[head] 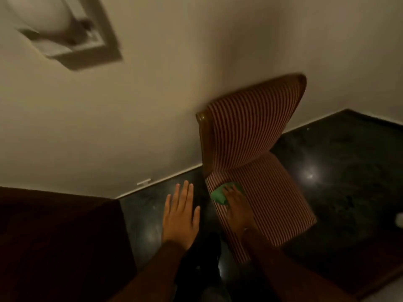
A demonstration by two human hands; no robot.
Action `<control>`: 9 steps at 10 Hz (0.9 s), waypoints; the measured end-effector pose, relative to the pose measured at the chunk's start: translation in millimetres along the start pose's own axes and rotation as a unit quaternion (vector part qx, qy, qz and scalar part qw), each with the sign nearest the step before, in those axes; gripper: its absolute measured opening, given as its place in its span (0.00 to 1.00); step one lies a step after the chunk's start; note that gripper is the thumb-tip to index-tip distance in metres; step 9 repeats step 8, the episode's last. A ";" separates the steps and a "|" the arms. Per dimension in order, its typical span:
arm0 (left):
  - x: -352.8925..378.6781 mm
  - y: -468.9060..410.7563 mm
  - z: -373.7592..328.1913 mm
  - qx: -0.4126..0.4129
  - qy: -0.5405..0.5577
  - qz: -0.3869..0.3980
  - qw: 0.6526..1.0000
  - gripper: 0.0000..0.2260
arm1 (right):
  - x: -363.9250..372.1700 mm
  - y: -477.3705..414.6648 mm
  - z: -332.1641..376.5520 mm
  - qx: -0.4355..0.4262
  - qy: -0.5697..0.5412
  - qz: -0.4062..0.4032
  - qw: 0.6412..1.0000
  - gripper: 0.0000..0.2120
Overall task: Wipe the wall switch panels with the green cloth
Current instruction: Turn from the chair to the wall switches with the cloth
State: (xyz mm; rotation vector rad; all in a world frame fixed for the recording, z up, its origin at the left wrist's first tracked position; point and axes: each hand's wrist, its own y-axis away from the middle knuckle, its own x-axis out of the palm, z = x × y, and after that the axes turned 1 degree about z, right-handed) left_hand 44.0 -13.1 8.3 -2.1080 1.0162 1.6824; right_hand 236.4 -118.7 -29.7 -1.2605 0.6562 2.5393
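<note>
The green cloth (219, 196) lies crumpled on the seat of a striped chair (261, 188), and my right hand (236, 207) rests on it, fingers over the cloth. To the left of the chair, my left hand (181, 214) hovers flat above the dark floor, fingers spread, holding nothing. A wall switch panel (72, 33) shows blurred at the top left, high on the cream wall and far from both hands.
The chair's backrest (253, 120) leans against the cream wall (163, 94). A dark maroon piece of furniture (54, 247) fills the lower left. Glossy black floor (338, 171) spreads to the right. A small white fitting (144, 182) sits at the skirting.
</note>
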 end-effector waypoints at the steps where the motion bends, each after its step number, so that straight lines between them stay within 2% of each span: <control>1: 47.0 -10.2 0.5 -0.005 -0.003 0.021 1.000 0.32 | 29.1 -14.6 -39.6 0.069 0.021 0.032 0.997 0.31; 2: 76.2 -22.5 12.1 -0.002 -0.021 0.050 0.999 0.32 | 47.8 -47.4 -69.7 0.085 0.053 0.047 0.994 0.27; 3: 91.9 -37.7 25.7 -0.017 -0.049 0.082 0.995 0.33 | 57.5 -85.3 -89.2 0.100 0.048 0.034 0.993 0.31; 5: 106.8 -50.8 42.6 -0.050 -0.053 0.122 0.990 0.33 | 85.5 -108.6 -100.3 0.126 0.087 0.136 0.979 0.37; 6: 106.4 -48.3 40.7 -0.042 -0.065 0.145 0.986 0.33 | 88.2 -97.5 -90.6 0.124 0.124 0.165 0.971 0.43; 7: 97.3 -43.2 39.8 -0.038 -0.065 0.143 0.987 0.33 | 76.7 -96.6 -84.2 0.124 0.145 0.193 0.962 0.45; 8: 77.7 -38.1 36.5 -0.057 -0.051 0.112 0.991 0.33 | 58.4 -88.5 -65.6 0.119 0.142 0.151 0.971 0.41; 9: 77.7 -38.1 36.5 -0.057 -0.051 0.112 0.991 0.33 | 58.4 -88.5 -65.6 0.119 0.142 0.151 0.971 0.41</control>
